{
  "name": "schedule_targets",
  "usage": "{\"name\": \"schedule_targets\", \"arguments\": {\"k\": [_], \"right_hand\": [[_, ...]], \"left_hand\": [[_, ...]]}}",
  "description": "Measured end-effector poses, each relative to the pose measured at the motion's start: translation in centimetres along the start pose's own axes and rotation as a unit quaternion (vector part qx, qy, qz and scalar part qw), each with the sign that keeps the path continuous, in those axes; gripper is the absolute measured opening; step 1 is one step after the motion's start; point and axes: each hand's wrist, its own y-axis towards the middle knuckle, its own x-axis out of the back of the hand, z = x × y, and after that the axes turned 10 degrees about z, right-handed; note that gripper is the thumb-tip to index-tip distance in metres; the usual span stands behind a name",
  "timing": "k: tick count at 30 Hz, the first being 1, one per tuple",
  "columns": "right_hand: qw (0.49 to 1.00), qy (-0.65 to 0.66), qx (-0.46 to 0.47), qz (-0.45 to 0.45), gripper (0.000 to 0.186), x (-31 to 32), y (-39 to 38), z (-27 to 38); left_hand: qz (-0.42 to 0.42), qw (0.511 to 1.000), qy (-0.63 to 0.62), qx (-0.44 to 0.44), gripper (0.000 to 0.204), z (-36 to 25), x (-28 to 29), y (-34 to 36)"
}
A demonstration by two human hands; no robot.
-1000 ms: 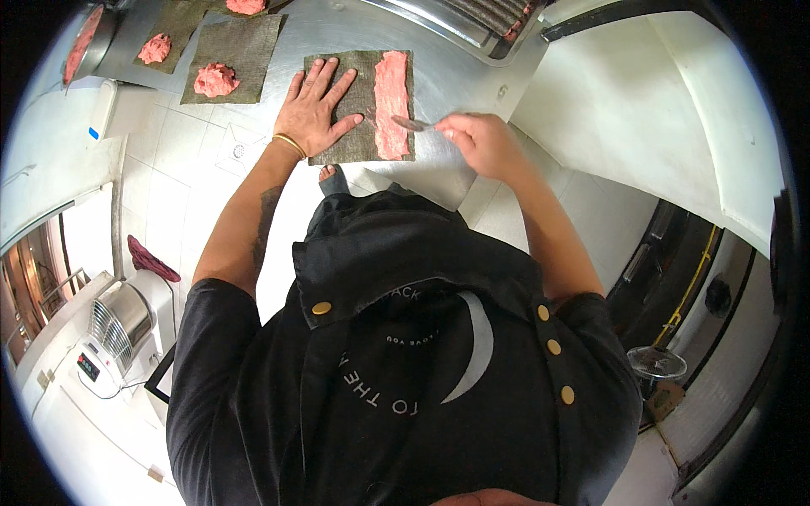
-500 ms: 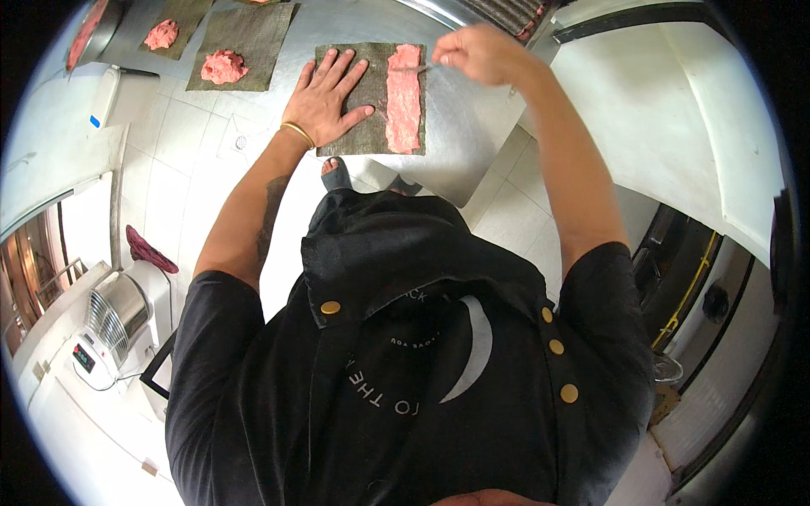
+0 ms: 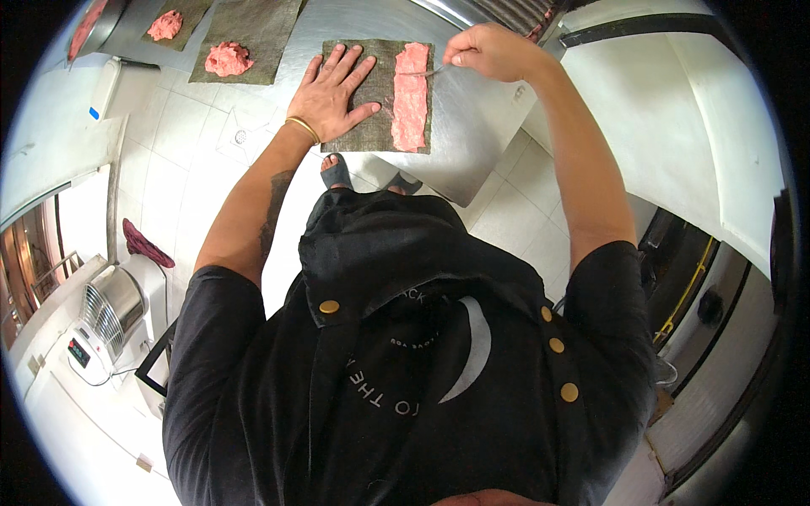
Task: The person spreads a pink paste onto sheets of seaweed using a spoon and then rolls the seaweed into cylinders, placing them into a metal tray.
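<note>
Steel desk (image 3: 472, 126) | dark sheet (image 3: 375, 93) near its edge, pink paste strip (image 3: 411, 94) along its right side | left hand (image 3: 331, 94) flat, fingers spread, on sheet | right hand (image 3: 489, 52) pinched on thin utensil (image 3: 422, 73) touching paste

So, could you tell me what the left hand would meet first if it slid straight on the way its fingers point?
The left hand lies flat on the dark sheet, fingers pointing away from the body. Straight on, it would likely cross the sheet's far edge onto the bare steel counter. The pink strip lies beside that line.
</note>
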Motion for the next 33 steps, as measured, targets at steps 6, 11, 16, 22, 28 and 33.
{"name": "schedule_targets", "arguments": {"k": [6, 11, 16, 22, 28, 33], "right_hand": [[0.997, 0.066, 0.024, 0.038, 0.02, -4.7, -1.1, -1.1], [0.991, 0.127, -0.026, -0.042, 0.02, -5.2, -1.8, -1.8], [0.987, 0.149, 0.055, 0.035, 0.022, -8.3, -3.2, -0.4], [0.971, 0.223, 0.031, -0.082, 0.02, -10.1, -2.0, -3.7], [0.994, 0.077, 0.066, -0.029, 0.02, -9.1, -4.8, 2.3], [0.989, -0.082, 0.087, -0.09, 0.02, -8.5, -2.4, 4.4]], "left_hand": [[0.002, 1.0, 0.009, 0.004, 0.087, -0.1, 0.1, 0.0], [-0.001, 1.0, 0.018, 0.001, 0.086, 0.0, -0.1, 0.1], [0.011, 1.0, 0.025, 0.007, 0.086, 0.0, 0.1, 0.0], [0.017, 0.999, 0.036, 0.006, 0.088, -0.1, 0.2, 0.2], [0.006, 1.0, 0.023, 0.004, 0.087, -0.1, 0.3, 0.1], [0.014, 0.999, 0.031, 0.005, 0.087, 0.0, 0.1, 0.2]]}}
